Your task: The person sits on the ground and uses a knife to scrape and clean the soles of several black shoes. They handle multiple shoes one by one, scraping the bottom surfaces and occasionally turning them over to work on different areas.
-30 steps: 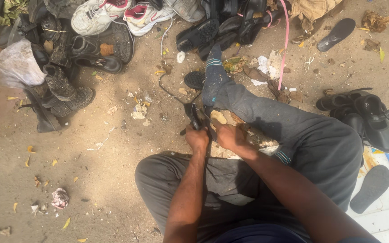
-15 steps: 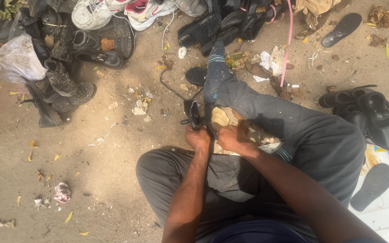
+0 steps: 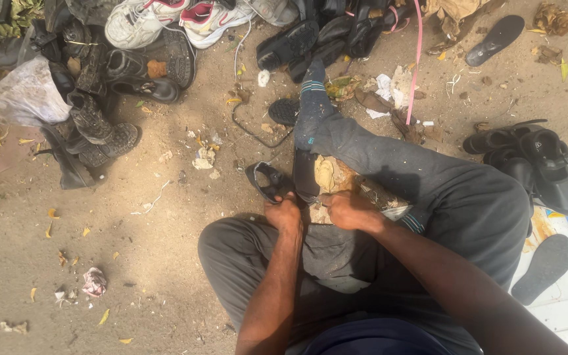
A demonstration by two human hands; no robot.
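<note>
Seated on dirt ground [image 3: 133, 263], left hand [image 3: 283, 213] closed around the strap end of a black sandal [image 3: 290, 181] held between the knees, right hand [image 3: 343, 209] pinched shut at its sole edge, what it pinches unclear; beyond, white sneakers [image 3: 185, 18] and dark boots [image 3: 96, 128].
</note>
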